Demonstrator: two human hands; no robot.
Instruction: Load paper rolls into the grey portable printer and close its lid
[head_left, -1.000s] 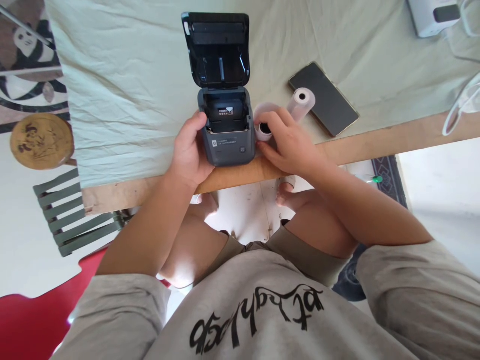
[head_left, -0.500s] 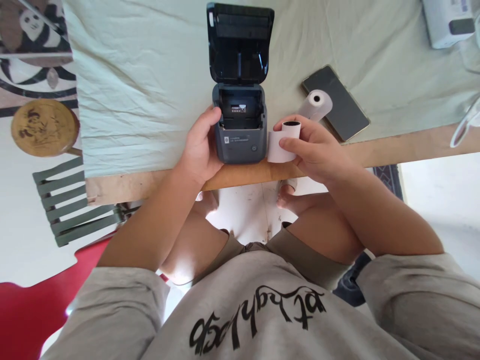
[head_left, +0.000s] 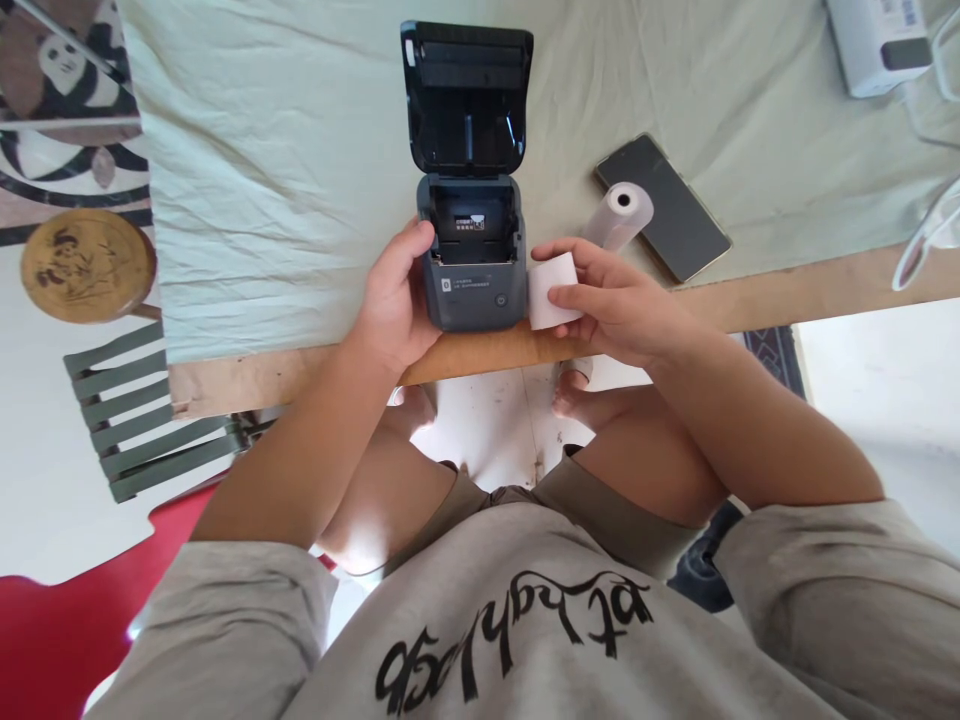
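A dark grey label printer (head_left: 472, 300) stands near the table's front edge, its black lid (head_left: 466, 100) raised and its paper bay bare. My left hand (head_left: 397, 295) grips the printer's left side, thumb at the rim of the bay. My right hand (head_left: 600, 300) pinches a white paper roll (head_left: 553, 292) close beside the printer's right side; whether the two touch I cannot tell. Fingers hide part of this roll. Behind my right hand, another white paper roll (head_left: 616, 222) stands on end, its core hole facing up.
Beyond that roll lies a dark smartphone (head_left: 667, 210). A white box-shaped device (head_left: 877, 50) is at the far right, with white-framed glasses (head_left: 926, 235) near the right edge. A pale green cloth (head_left: 285, 150) covers the table. A round wooden stool (head_left: 86, 265) stands left.
The roll in my right hand has turned, so its open end no longer shows. The printer and my left hand sit slightly further left in view.
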